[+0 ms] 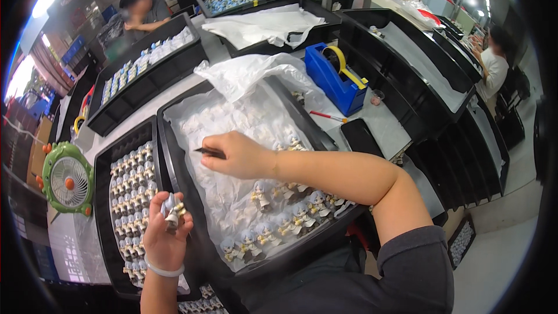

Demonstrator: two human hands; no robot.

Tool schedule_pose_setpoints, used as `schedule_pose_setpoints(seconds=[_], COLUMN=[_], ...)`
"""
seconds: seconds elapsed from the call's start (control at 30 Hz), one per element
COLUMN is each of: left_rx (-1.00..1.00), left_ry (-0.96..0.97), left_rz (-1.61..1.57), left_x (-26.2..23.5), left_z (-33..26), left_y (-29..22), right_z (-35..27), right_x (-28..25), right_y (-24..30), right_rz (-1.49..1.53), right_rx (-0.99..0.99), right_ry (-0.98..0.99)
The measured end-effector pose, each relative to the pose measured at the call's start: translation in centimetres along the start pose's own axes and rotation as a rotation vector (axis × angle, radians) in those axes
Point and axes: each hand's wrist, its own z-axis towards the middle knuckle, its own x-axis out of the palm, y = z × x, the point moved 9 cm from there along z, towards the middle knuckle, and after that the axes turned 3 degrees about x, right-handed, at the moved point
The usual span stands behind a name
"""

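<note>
My left hand [164, 243] pinches a small figurine [172, 211] with pale blue hair and a white-and-gold outfit, upright between thumb and fingers. A white band circles that wrist. My right hand [243, 156] is closed around a slim black tool [213, 153], whose exact kind I cannot make out. It is over a black tray [200, 227] lined with crumpled white plastic sheet [197, 119]. Several similar figurines [264, 234] stand along the tray's near and right parts. Beneath my left hand, a second black tray [103, 221] holds rows of figurines [132, 183].
A green fan [68, 177] stands at left. Beyond the lined tray are a blue tape dispenser [334, 78], a red-handled brush [328, 116] and a dark phone-like slab [361, 138]. Stacked black trays [407, 81] rise at right. Several people [495, 70] sit farther off.
</note>
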Motion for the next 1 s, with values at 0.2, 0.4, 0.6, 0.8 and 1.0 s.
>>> schedule_pose_setpoints(seconds=[0.2,0.4,0.6,0.8,1.0], left_rx=[0.176,0.405,0.424,0.409,0.299], left_ry=[0.140,0.355,0.364,0.364,0.224], left_rz=[0.286,0.652,0.679,0.913,1.132], left_x=[0.6,2.3,3.1,2.8,2.0], left_z=[0.1,-0.7,-1.2,-1.3,-0.9], left_y=[-0.3,-1.2,-1.5,-0.8,-0.6], right_z=[0.3,0.3,0.1,0.2,0.1], right_x=[1.0,1.0,1.4,1.5,1.3], right_y=[-1.5,-0.9,-1.1,-1.2,-1.3], right_rz=[0.037,-0.012,0.045,0.066,0.047], right_rx=[0.011,0.129,0.168,0.164,0.165], right_ry=[0.008,0.071,0.097,0.111,0.107])
